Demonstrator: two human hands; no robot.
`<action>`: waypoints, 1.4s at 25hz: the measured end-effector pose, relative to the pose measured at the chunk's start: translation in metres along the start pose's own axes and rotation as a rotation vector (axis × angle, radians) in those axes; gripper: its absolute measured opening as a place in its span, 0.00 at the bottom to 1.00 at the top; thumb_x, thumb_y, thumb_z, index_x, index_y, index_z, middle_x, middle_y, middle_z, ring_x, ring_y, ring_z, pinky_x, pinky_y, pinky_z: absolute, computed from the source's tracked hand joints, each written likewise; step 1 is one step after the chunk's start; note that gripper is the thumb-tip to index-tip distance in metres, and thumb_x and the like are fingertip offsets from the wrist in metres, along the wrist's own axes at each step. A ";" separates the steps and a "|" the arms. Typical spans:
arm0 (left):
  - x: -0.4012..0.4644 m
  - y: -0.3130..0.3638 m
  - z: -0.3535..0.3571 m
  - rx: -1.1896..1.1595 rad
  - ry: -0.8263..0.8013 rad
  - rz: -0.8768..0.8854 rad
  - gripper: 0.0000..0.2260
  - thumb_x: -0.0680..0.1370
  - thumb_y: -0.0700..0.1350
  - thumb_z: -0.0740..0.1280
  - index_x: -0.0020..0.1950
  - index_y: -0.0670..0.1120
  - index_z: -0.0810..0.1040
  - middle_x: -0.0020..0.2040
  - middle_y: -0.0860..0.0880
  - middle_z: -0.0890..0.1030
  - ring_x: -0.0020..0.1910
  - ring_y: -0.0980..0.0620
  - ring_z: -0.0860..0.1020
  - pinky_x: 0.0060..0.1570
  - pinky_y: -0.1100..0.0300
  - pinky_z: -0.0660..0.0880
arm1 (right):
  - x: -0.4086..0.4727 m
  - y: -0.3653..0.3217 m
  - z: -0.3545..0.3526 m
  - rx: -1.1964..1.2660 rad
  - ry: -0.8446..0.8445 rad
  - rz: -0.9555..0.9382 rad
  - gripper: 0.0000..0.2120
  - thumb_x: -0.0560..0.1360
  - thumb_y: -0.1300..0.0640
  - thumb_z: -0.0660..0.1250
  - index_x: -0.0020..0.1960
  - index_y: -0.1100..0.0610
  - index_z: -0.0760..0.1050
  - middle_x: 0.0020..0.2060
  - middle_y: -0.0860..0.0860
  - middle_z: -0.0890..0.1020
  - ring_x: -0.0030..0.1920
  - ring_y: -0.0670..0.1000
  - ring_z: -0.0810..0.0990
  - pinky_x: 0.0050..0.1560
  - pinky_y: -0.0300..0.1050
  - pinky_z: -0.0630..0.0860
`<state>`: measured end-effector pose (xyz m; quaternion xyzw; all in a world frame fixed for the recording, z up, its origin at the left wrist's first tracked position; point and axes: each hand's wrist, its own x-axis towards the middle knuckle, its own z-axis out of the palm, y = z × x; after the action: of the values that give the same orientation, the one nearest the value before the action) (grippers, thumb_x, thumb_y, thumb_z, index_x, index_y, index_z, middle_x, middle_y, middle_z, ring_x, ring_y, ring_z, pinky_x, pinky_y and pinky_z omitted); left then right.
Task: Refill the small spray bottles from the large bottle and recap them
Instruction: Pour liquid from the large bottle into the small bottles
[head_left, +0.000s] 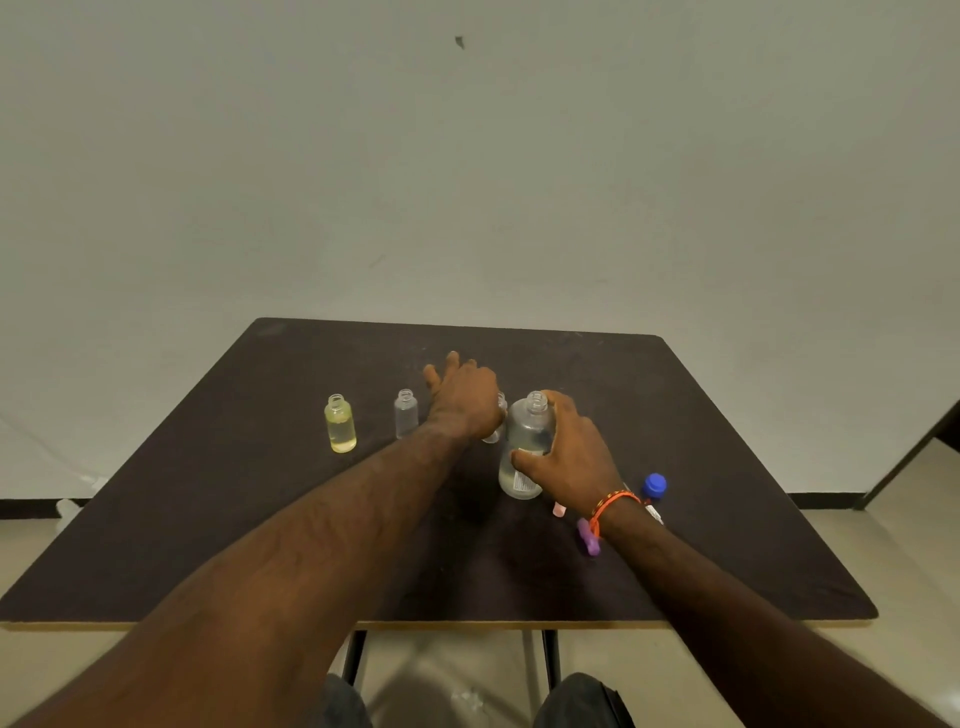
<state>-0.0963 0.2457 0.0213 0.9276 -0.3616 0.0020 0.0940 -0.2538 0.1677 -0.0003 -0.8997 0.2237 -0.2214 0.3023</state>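
Surface (208, 519) bears all items. Large bottle (524, 441), upright, open neck up, gripped by right hand (571, 457). Left hand (462, 400), fingers curled, covers a small bottle (500, 415); grip indeterminate. Two uncapped small bottles (406, 414) stand upright left of it.

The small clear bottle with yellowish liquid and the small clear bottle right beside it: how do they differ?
The small clear bottle with yellowish liquid stands further left and looks over half full; the small frosted clear bottle beside it shows no coloured liquid and stands nearer the left hand. Both stand upright, uncapped, untouched, on the dark table.
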 end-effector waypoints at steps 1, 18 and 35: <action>-0.004 -0.003 -0.001 0.000 0.003 0.031 0.12 0.78 0.52 0.68 0.58 0.51 0.85 0.66 0.48 0.79 0.77 0.41 0.62 0.71 0.36 0.60 | -0.002 -0.002 -0.002 0.016 0.002 -0.003 0.36 0.63 0.45 0.75 0.68 0.46 0.65 0.57 0.46 0.80 0.54 0.49 0.80 0.57 0.52 0.79; -0.120 -0.107 0.009 -0.412 0.101 0.121 0.14 0.71 0.59 0.76 0.51 0.54 0.84 0.44 0.58 0.84 0.45 0.59 0.81 0.55 0.46 0.79 | -0.043 -0.045 0.019 0.131 -0.109 -0.152 0.37 0.68 0.53 0.79 0.72 0.48 0.65 0.66 0.47 0.75 0.62 0.48 0.75 0.61 0.40 0.72; -0.126 -0.123 0.027 -0.648 0.167 0.047 0.15 0.72 0.51 0.81 0.57 0.51 0.86 0.47 0.56 0.87 0.45 0.61 0.82 0.59 0.54 0.79 | -0.007 -0.066 0.021 -0.535 -0.154 -0.361 0.37 0.70 0.47 0.72 0.76 0.42 0.62 0.71 0.47 0.74 0.67 0.55 0.73 0.63 0.57 0.64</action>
<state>-0.1079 0.4141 -0.0355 0.8376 -0.3559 -0.0349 0.4131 -0.2305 0.2280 0.0255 -0.9864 0.0875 -0.1362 0.0270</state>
